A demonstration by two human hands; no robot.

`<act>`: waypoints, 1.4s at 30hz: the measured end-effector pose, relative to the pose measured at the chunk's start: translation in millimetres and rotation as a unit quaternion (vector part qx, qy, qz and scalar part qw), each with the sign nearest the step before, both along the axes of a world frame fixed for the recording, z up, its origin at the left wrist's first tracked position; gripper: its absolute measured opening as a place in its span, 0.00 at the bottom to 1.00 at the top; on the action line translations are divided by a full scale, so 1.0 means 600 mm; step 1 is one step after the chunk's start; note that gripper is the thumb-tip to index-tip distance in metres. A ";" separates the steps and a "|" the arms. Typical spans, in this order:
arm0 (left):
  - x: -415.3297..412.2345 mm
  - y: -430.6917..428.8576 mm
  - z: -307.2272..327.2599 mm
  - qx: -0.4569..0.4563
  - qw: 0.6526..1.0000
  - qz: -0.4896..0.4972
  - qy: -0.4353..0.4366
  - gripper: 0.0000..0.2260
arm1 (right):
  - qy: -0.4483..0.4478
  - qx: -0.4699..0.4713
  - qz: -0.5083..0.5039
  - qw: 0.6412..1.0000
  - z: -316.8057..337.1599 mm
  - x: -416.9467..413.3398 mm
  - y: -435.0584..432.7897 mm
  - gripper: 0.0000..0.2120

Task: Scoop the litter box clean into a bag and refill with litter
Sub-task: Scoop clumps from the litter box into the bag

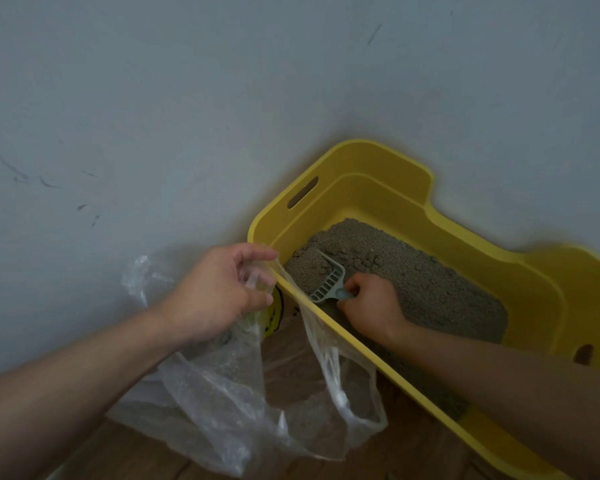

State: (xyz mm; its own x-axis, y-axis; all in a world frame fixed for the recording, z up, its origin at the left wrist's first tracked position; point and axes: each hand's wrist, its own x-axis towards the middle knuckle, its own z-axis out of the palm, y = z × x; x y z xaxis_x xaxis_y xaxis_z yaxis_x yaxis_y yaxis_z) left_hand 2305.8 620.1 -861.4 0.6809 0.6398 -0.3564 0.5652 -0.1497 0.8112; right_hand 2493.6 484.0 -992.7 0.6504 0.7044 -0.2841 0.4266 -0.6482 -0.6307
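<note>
A yellow litter box (pixel 368 188) stands against the wall, holding grey litter (pixel 430 282). My right hand (pixel 371 306) is inside the box and grips the handle of a grey slotted scoop (pixel 328 278), whose blade lies in the litter near the box's left corner. My left hand (pixel 222 292) pinches the rim of a clear plastic bag (pixel 257 393), holding it up just outside the box's near wall. The bag hangs open down to the floor, one edge draped over the box rim.
A grey wall (pixel 222 98) with dark scuffs rises right behind the box. Wooden floor (pixel 413 452) shows under the bag and at the bottom. A yellow item with black print (pixel 274 313) sits partly hidden behind the bag.
</note>
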 end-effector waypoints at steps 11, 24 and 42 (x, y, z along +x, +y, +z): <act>-0.001 0.004 -0.009 -0.002 1.000 -0.002 -0.003 0.26 | 0.070 0.017 -0.029 0.997 -0.008 0.017 0.001 0.10; 0.001 0.006 -0.014 0.000 1.000 -0.003 -0.003 0.26 | 0.079 0.036 -0.007 0.996 -0.009 0.020 -0.013 0.10; 0.006 0.000 -0.006 -0.001 1.000 0.000 0.001 0.26 | 0.032 0.026 0.028 0.999 -0.004 0.030 -0.002 0.09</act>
